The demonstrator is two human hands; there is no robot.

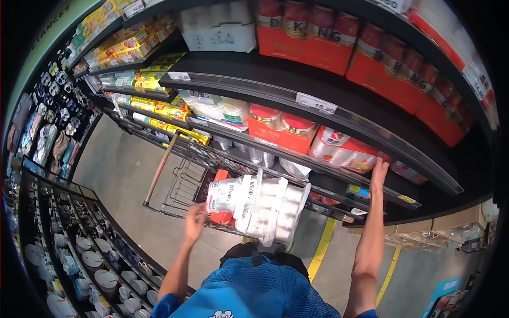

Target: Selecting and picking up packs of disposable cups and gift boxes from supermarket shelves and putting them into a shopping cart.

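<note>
My right hand [380,172] reaches up to the shelf and grips the right end of a plastic-wrapped package [344,151] with red and clear parts. The fingertips are partly hidden against it, and its contents are hard to make out. My left hand [194,222] hangs beside the shopping cart [183,183], its fingers loosely bent and apart, with nothing seen in them. Plastic-wrapped packs of white rolls [270,206] are stacked in the cart. Under them shows part of a red box [220,217].
Red packs of cans [305,40] fill the upper shelf [286,66], whose dark edge overhangs the lower one. Yellow boxes [132,45] sit to its left. Crockery racks [106,281] line the lower left. Yellow stripes [321,249] cross the floor below the shelves.
</note>
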